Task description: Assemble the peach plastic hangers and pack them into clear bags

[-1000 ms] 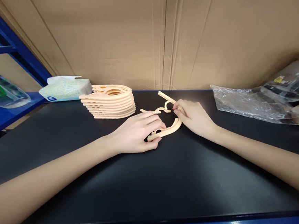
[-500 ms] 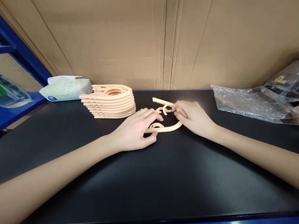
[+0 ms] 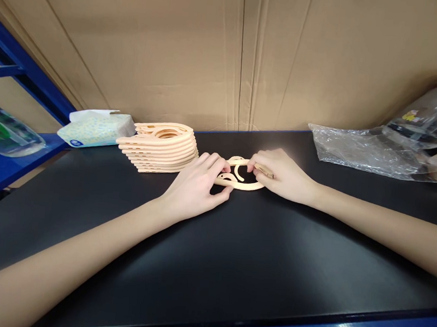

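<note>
A peach plastic folding hanger [image 3: 247, 186] lies low over the black tabletop, folded into a rounded loop with its curved hook inside. My left hand [image 3: 201, 185] grips its left end, thumb at the near bar and fingers over the far side. On the right end, my right hand [image 3: 278, 173] has its fingers closed round the far bar and bend. Both palms hide parts of the hanger. Just left of my left hand stands a neat stack of matching folded hangers [image 3: 159, 151], their rounded ends to the right.
A tissue pack [image 3: 98, 130] lies behind the stack at the left. Clear plastic wrapping [image 3: 363, 149] and a transparent bottle with a strap [image 3: 422, 121] are at the back right. Cardboard [image 3: 174, 54] walls the back; a blue rack [image 3: 23, 87] with another bottle [image 3: 7, 129] borders the left.
The hanger's far bar, raised and angled out before, has come down level alongside the rest. My right hand has moved slightly with it; my left hand stays nearly in place.
</note>
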